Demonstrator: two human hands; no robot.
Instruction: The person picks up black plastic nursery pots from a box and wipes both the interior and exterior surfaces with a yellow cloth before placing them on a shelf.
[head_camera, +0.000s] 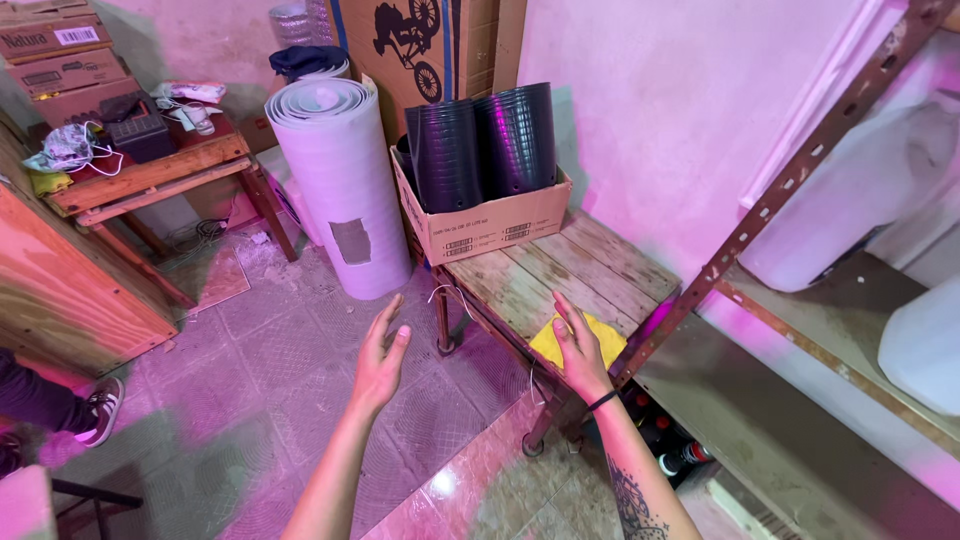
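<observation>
Right hand (578, 352) touches one yellow cloth (605, 338); left hand (378, 362) hangs open.

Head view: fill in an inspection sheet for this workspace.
Surface: worn wooden plank table on casters, paint-stained.
Job's things: yellow cloth lying on the table's near corner.
Clutter: cardboard box holding stacked black plastic pots.
Grippers: right hand flat on the cloth; left hand open in the air, holding nothing.
Cables: white cords on the far wooden bench.
Surroundings: white foam roll, metal shelf rack, tiled floor, another person's shoe.
</observation>
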